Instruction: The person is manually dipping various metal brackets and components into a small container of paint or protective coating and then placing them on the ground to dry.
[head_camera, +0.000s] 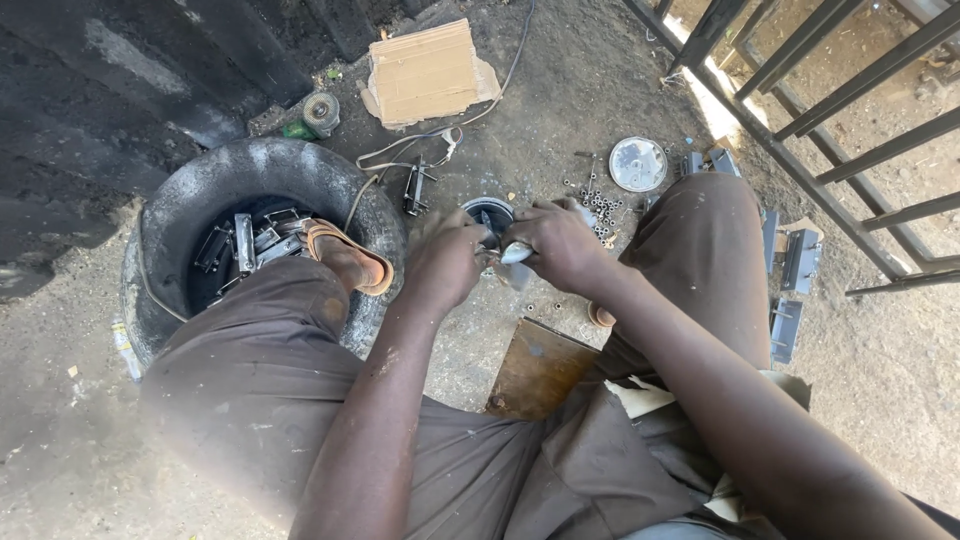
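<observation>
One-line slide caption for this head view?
Seated person's left hand and right hand grip a small metal part beside a tyre holding brackets.

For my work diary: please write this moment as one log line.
left hand: holds small metal part | right hand: grips it too | nuts: on ground | tyre: under left foot

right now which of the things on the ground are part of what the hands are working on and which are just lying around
In hand:
left hand
right hand
small shiny metal piece held between them
scattered small metal nuts
round dark tin

Lying about:
old black rubber tyre holding metal brackets
flattened brown cardboard box
round silver lid
</observation>
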